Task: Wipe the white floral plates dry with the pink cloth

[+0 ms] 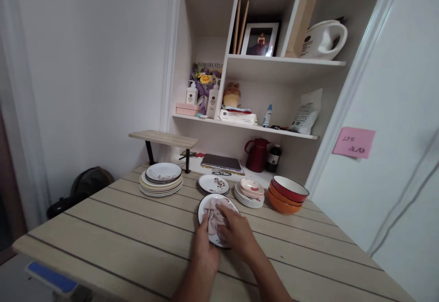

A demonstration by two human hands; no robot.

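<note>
A white plate with a dark rim (pixel 201 208) is tilted up above the near middle of the table. My left hand (pixel 205 245) grips its lower left edge, thumb on the front. On the plate's face lies a crumpled pale pink cloth (pixel 213 215), and my right hand (pixel 238 231) presses it there with bent fingers. Just behind is a short stack of similar plates (pixel 213 184). To its right stand small plates (pixel 248 200) topped by pink-patterned dishes (pixel 252 187).
A taller plate stack (pixel 161 183) stands left on the slatted table (pixel 120 229), beside a small raised shelf (pixel 163 138). Nested red and orange bowls (pixel 286 197) stand at right. Behind are a laptop (pixel 222 161), glasses (pixel 222 172), a red jug (pixel 256 156) and a dark bottle (pixel 273 158).
</note>
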